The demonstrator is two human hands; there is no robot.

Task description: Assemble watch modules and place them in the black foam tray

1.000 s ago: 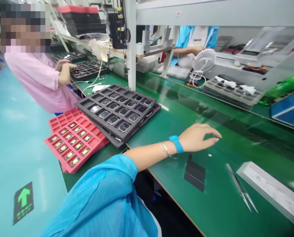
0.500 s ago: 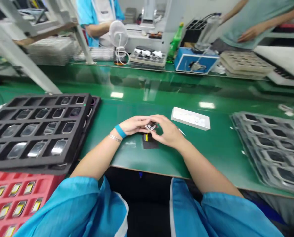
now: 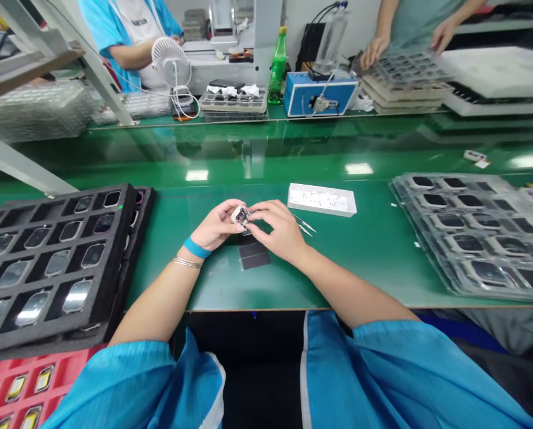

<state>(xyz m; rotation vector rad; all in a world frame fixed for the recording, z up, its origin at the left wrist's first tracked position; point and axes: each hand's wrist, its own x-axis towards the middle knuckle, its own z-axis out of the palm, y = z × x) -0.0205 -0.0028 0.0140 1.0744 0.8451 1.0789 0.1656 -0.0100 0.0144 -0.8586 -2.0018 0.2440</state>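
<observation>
My left hand (image 3: 215,225) is closed around a small pale smartwatch case (image 3: 238,215), with dark electronic parts showing inside it. At the case's right edge, the thumb and fingertips of my right hand (image 3: 278,229) pinch its parts; the exact piece between them is too small to make out. A pair of tweezers (image 3: 306,226) sticks out beyond the back of my right hand, tips pointing right. Whether that hand holds them or they lie on the table cannot be told. Below the hands a dark flat rectangular piece (image 3: 254,256) rests on the green table.
A white shallow box (image 3: 322,199) stands behind my right hand. Black foam trays (image 3: 99,235) of watch faces and a red tray (image 3: 70,363) are at left. Clear plastic trays (image 3: 445,280) of watch parts lie right. Across the bench, a co-worker's hands (image 3: 374,52) hold a plastic tray (image 3: 412,68).
The view has shifted. The watch case is now tilted with its inside showing, and the yellow piece seen under it is out of sight. The co-worker at right has taken hold of a tray.
</observation>
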